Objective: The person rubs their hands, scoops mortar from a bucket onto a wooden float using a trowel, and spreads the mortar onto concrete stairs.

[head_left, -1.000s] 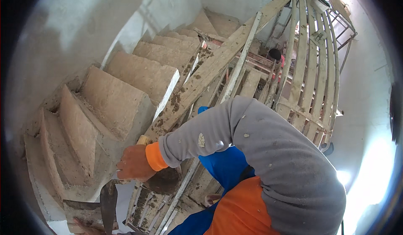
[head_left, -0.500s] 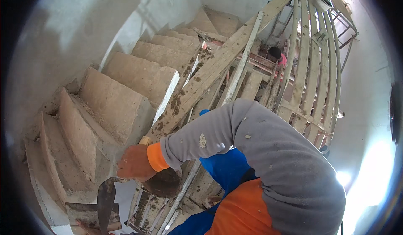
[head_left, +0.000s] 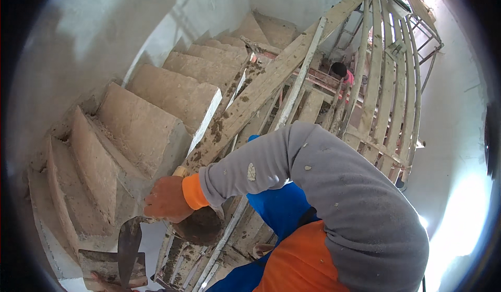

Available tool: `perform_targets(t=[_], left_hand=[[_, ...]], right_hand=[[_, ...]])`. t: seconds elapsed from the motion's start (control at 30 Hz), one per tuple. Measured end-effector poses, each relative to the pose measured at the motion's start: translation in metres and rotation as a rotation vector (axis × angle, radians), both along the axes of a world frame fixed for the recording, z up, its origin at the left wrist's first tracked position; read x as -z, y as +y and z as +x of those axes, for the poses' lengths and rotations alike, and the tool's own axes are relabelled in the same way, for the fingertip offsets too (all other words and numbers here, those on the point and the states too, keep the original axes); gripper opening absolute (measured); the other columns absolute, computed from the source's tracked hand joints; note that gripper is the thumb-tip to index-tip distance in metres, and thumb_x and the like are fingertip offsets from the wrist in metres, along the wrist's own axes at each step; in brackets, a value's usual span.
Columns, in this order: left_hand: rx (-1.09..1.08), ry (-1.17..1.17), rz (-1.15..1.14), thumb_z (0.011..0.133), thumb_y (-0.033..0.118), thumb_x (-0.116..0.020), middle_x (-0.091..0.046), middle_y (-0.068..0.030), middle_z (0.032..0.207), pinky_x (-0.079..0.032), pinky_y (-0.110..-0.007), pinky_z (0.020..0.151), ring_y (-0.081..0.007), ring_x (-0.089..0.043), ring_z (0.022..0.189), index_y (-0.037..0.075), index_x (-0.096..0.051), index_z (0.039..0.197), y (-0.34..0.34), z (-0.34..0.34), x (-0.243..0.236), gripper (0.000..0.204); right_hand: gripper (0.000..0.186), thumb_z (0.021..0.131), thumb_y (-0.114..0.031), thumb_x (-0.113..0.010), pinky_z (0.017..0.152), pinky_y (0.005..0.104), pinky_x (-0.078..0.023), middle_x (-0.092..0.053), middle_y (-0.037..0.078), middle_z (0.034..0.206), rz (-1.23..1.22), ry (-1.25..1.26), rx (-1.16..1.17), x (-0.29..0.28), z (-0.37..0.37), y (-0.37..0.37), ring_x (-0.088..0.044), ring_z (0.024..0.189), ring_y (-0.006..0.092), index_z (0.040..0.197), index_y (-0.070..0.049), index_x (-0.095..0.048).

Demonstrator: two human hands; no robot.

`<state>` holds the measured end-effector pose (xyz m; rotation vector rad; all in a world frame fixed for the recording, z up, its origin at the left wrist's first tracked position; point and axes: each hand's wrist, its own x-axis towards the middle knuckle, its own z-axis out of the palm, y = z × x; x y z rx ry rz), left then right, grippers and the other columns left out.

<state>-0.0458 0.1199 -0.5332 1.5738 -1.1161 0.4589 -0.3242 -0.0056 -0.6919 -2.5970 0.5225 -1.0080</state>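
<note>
My right hand (head_left: 169, 199) is closed around a trowel whose pale wooden handle (head_left: 181, 171) sticks out behind the fist. The dark, mortar-stained trowel blade (head_left: 129, 253) points down over a board (head_left: 93, 263) at the lower left. That board is brown and smeared, with a flat upper edge. My left hand (head_left: 104, 283) shows only partly at the bottom edge, its fingers against the board's lower side, and it appears to hold the board. Just beside the fist is the edge of the stair steps (head_left: 128, 208). Below my right wrist sits a round, dirty container (head_left: 201, 227).
Rough concrete steps (head_left: 138, 120) wind up the left side along a plastered wall (head_left: 78, 46). A long mortar-spattered plank (head_left: 261, 91) slants across the middle. Slatted wooden scaffolding (head_left: 389, 83) stands at right. Another person in pink (head_left: 348, 77) is lower down among the timbers.
The trowel blade and the board sit slightly farther left in the picture. The whole view has shifted a little. My right hand keeps its grip.
</note>
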Motion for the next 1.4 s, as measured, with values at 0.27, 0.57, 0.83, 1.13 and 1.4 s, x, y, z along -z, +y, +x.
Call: perform_targets(t=[0.27, 0.57, 0.83, 1.13, 1.4], left_hand=[[0.111, 0.027, -0.088, 0.082, 0.028, -0.074, -0.065, -0.0177, 0.093, -0.054, -0.037, 0.069, -0.0264, -0.063, 0.078, -0.006, -0.061, 0.104, 0.007, 0.022, 0.002, 0.043], [-0.058, 0.04, 0.093, 0.087, 0.036, -0.066, -0.061, -0.0179, 0.111, -0.052, -0.037, 0.084, -0.0273, -0.061, 0.097, -0.005, -0.056, 0.117, 0.012, 0.062, 0.005, 0.052], [0.11, 0.15, 0.034, 0.094, 0.041, -0.056, -0.053, -0.0188, 0.126, -0.046, -0.035, 0.093, -0.0257, -0.055, 0.112, -0.006, -0.048, 0.129, 0.008, 0.063, 0.006, 0.059], [-0.014, 0.051, 0.074, 0.098, 0.039, -0.047, -0.051, -0.0215, 0.131, -0.042, -0.039, 0.099, -0.0304, -0.052, 0.117, -0.005, -0.048, 0.13, 0.02, 0.051, 0.004, 0.055], [0.378, 0.154, 0.102, 0.094, 0.026, -0.059, -0.064, -0.0086, 0.101, -0.046, -0.027, 0.078, -0.0106, -0.056, 0.092, -0.005, -0.055, 0.123, -0.014, 0.032, 0.013, 0.042]], right_hand=[[0.028, 0.073, -0.022, -0.067, 0.066, 0.0419, -0.05, -0.06, 0.008, 0.085, -0.026, -0.062, -0.015, 0.001, 0.003, 0.002, -0.063, 0.079, 0.03, 0.096, -0.01, -0.058], [0.034, 0.069, -0.024, -0.07, 0.069, 0.0428, -0.05, -0.062, 0.008, 0.09, 0.027, -0.03, 0.037, 0.003, 0.002, -0.005, -0.064, 0.083, 0.0298, 0.098, -0.011, -0.06], [0.04, 0.07, -0.027, -0.071, 0.075, 0.0446, -0.047, -0.062, 0.01, 0.094, 0.152, -0.006, 0.055, -0.012, -0.007, 0.008, -0.063, 0.088, 0.0311, 0.105, -0.01, -0.061], [0.031, 0.081, -0.037, -0.065, 0.067, 0.0428, -0.051, -0.064, 0.013, 0.085, 0.05, -0.234, 0.029, -0.006, -0.001, 0.009, -0.064, 0.079, 0.0331, 0.096, -0.01, -0.063], [0.035, 0.082, -0.034, -0.065, 0.063, 0.0468, -0.051, -0.064, 0.022, 0.08, 0.015, -0.097, 0.145, -0.008, -0.021, 0.0, -0.063, 0.073, 0.0407, 0.092, 0.0, -0.063]])
